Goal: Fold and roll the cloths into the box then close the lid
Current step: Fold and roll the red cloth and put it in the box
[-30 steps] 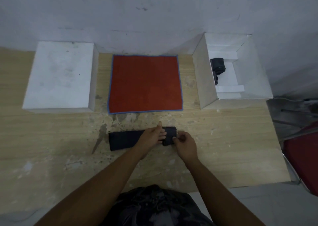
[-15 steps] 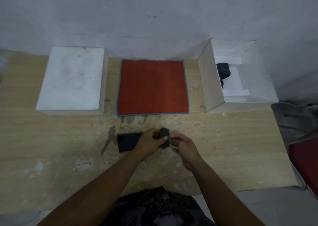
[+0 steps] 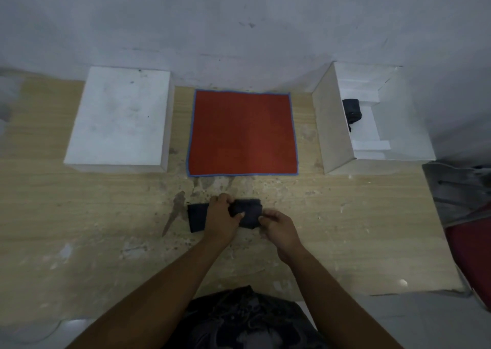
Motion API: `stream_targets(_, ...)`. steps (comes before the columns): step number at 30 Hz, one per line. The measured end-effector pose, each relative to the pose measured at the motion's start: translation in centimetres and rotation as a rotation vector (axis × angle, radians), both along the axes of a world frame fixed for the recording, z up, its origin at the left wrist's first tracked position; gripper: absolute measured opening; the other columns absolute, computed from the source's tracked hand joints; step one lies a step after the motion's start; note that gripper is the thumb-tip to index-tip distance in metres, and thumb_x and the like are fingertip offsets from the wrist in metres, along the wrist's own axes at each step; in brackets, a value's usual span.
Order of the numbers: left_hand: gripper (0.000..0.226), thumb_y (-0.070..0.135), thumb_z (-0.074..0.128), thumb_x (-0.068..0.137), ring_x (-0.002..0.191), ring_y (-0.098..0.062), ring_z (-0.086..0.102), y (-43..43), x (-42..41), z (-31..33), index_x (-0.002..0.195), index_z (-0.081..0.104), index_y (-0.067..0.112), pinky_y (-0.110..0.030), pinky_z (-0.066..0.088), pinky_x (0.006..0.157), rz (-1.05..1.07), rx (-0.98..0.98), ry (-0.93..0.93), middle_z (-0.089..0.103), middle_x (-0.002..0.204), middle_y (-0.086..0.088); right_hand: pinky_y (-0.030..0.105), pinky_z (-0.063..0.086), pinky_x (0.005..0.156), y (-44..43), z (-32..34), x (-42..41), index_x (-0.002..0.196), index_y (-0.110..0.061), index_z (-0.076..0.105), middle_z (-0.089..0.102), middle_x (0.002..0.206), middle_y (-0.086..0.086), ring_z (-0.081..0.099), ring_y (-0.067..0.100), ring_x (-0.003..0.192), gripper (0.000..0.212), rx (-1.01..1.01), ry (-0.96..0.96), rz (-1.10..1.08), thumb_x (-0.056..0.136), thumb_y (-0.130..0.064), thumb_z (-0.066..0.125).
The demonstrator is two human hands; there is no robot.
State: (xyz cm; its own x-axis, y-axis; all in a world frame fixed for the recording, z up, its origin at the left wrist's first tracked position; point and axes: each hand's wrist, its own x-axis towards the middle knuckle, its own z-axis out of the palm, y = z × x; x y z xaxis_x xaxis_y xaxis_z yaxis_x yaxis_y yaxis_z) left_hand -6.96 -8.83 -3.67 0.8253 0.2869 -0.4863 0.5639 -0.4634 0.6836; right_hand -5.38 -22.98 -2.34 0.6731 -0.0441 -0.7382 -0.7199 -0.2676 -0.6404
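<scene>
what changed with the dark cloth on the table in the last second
The right end of the dark cloth has been rolled leftward, leaving a shorter flat tail. The left grip, flat on the strip before, now curls round the roll; the right grip pinches its right end. The red cloth, lid, box and the rolled cloth inside stayed put.

Dark navy cloth [image 3: 248, 213], plain. Red cloth [image 3: 241, 133], thin blue border. Lid [image 3: 119, 117] white, grey smudges. Box [image 3: 332, 128] white; roll [image 3: 351, 108] inside black. Table [image 3: 79, 216] light wood grain, pale worn patches. Wall [image 3: 239, 16] grey-white. Shirt [image 3: 247, 319] black, faint grey print.
</scene>
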Motion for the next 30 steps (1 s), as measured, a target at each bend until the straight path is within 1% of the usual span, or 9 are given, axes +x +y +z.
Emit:
stream_targets(3,0.018,0.011,0.069,0.081,0.065,-0.006,0.048,0.7,0.1,-0.1,0.088,0.053,0.014,-0.027,0.041,0.07,0.003,-0.051,-0.028,0.053,0.075,0.005,0.033,0.05,0.072,0.4,0.2,0.1,0.085,-0.023,0.066,0.066,0.095,0.005,0.061,0.02,0.081,0.021,0.03,0.002,0.01,0.092,-0.008,0.054)
stream_targets(7,0.01,0.015,0.062,0.086,0.063,-0.004,0.049,1.4,0.0,0.1,0.083,0.055,0.021,-0.03,0.047,0.071,-0.071,-0.054,0.021,0.052,0.069,0.011,0.029,0.055,0.072,1.1,1.0,0.4,0.087,-0.016,0.069,0.069,0.1,0.009,0.065,0.023,0.092,0.029,0.088,-0.005,-0.012,0.092,-0.001,0.045)
stream_targets(9,0.02,0.021,0.051,0.095,0.061,-0.011,0.049,1.6,-0.2,0.2,0.075,0.051,0.019,-0.039,0.048,0.072,-0.109,-0.043,0.08,0.051,0.067,0.004,0.028,0.053,0.07,1.5,1.3,0.4,0.089,-0.015,0.069,0.07,0.1,0.009,0.065,0.023,0.092,0.028,0.081,-0.009,0.032,0.092,-0.003,0.044)
stream_targets(11,0.027,0.031,0.044,0.099,0.072,-0.018,0.059,2.1,-0.4,0.7,0.076,0.054,0.021,-0.041,0.052,0.078,-0.037,-0.14,0.122,0.059,0.076,0.0,0.026,0.049,0.068,2.0,1.6,0.4,0.089,-0.018,0.07,0.07,0.096,0.003,0.063,0.02,0.087,0.032,0.077,-0.026,0.094,0.092,-0.002,0.042)
stream_targets(13,0.027,0.042,0.046,0.097,0.09,-0.018,0.064,2.7,-0.8,1.3,0.096,0.063,0.021,-0.035,0.054,0.085,0.082,-0.293,0.128,0.066,0.094,0.002,0.024,0.047,0.07,2.6,1.6,0.3,0.09,-0.021,0.07,0.069,0.098,0.001,0.062,0.018,0.09,0.032,0.07,-0.054,0.156,0.093,-0.002,0.043)
stream_targets(16,0.054,0.054,0.059,0.085,0.107,-0.016,0.061,3.9,-1.5,1.5,0.124,0.056,0.017,-0.036,0.051,0.095,0.12,-0.372,0.117,0.061,0.115,0.003,0.021,0.044,0.075,3.6,1.6,0.2,0.096,-0.015,0.066,0.068,0.107,0.005,0.061,0.018,0.097,0.023,0.094,-0.079,0.184,0.093,-0.004,0.047)
stream_targets(21,0.067,0.04,0.075,0.078,0.116,-0.021,0.058,5.7,-2.9,0.9,0.131,0.047,0.011,-0.036,0.052,0.095,0.229,-0.342,0.105,0.057,0.129,-0.005,0.004,0.046,0.063,5.0,1.8,0.4,0.111,-0.004,0.052,0.067,0.11,0.015,0.062,0.01,0.09,0.021,0.218,-0.041,0.23,0.093,0.004,0.044)
stream_targets(25,0.058,0.026,0.077,0.079,0.108,-0.016,0.058,6.9,-3.6,0.8,0.127,0.049,0.009,-0.014,0.047,0.075,0.22,-0.358,0.071,0.059,0.12,0.0,0.017,0.049,0.074,5.3,1.6,0.6,0.108,-0.011,0.056,0.069,0.105,0.01,0.065,0.015,0.092,0.019,0.221,0.0,0.276,0.093,-0.002,0.051)
stream_targets(30,0.07,0.02,0.074,0.081,0.098,-0.018,0.057,7.6,-4.3,0.2,0.139,0.037,0.006,-0.016,0.046,0.071,0.278,-0.271,0.029,0.055,0.11,-0.003,0.034,0.053,0.082,5.6,-0.3,0.6,0.106,-0.019,0.061,0.065,0.107,0.003,0.063,0.019,0.094,0.017,-0.102,-0.087,0.38,0.09,-0.02,0.058)
